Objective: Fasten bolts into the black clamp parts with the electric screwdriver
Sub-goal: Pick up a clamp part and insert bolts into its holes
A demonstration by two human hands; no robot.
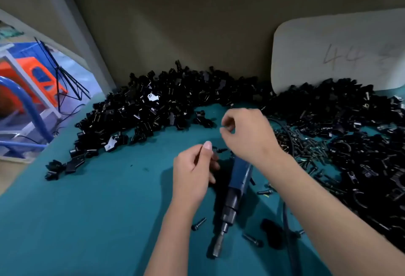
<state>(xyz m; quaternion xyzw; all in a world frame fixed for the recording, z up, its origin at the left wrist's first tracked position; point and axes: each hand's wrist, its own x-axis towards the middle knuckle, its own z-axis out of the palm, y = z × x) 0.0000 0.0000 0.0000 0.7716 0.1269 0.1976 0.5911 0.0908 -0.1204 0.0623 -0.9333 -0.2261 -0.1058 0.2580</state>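
left hand has its fingers curled round a black clamp part, mostly hidden behind the thumb, with what looks like a bolt sticking out of it toward the right. right hand hovers just above and beyond it, thumb and forefinger pinched together; there may be a small bolt in the pinch, cannot tell. hands are near each other but not touching.

electric screwdriver lies flat on the teal table, unheld, between the forearms, bit end pointing at the camera. its cable runs along the right side.

risks:
- bolt started by fingers only: if it sits cocked, the driver will likely cross-thread it.
- small part held in one hand (nothing backing it), so it could spin or slip once torque comes on.
- right forearm passes over the driver and cable; reaching for the tool may snag the cable or sweep loose bolts off the edge.
- loose bolts near the bit could roll under the tool.

counts:
- screwdrivers: 1
- hands: 2
- loose bolts close to the driver: about 4, e.g. one left of the bit
- clamp parts: one long heap along the back wall and down the right, far too many to count
- white board marked "44": 1
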